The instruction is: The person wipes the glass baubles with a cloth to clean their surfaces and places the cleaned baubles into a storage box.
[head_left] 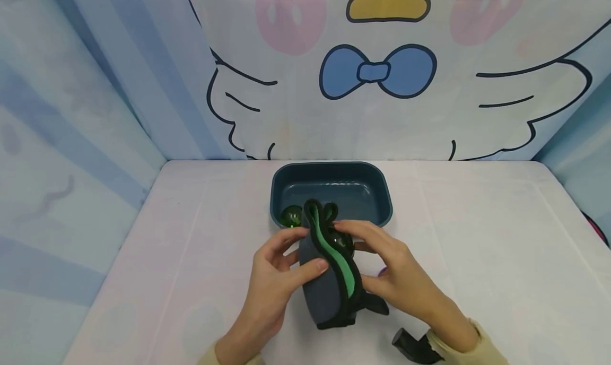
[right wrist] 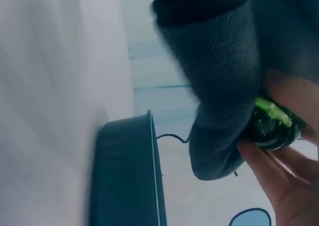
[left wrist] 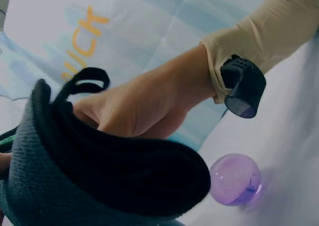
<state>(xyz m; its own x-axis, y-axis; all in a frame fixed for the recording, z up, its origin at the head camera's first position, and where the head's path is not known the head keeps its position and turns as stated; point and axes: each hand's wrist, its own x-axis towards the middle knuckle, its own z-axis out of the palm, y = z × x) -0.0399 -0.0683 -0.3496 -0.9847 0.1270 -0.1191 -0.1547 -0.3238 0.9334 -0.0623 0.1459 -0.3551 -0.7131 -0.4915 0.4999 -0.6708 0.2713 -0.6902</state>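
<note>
Above the table, my left hand [head_left: 279, 288] grips a folded dark grey cloth [head_left: 322, 293] with black edging and a bright green strip, its thumb pressed on the near face. My right hand [head_left: 396, 269] holds a dark green see-through ball [head_left: 341, 240] on the cloth's right side. In the right wrist view, the fingers curl round this ball [right wrist: 274, 126], with the cloth [right wrist: 219, 81] beside it. A black loop [left wrist: 89, 81] sticks up from the cloth's edge in the left wrist view. The cloth hides part of the ball.
A dark blue basin [head_left: 382, 195] stands at the back of the table, another green ball [head_left: 291, 215] at its left. A clear purple ball [left wrist: 235, 179] rests on the table, mostly behind my right hand in the head view. A black wrist camera [head_left: 415, 348] sits at my right cuff.
</note>
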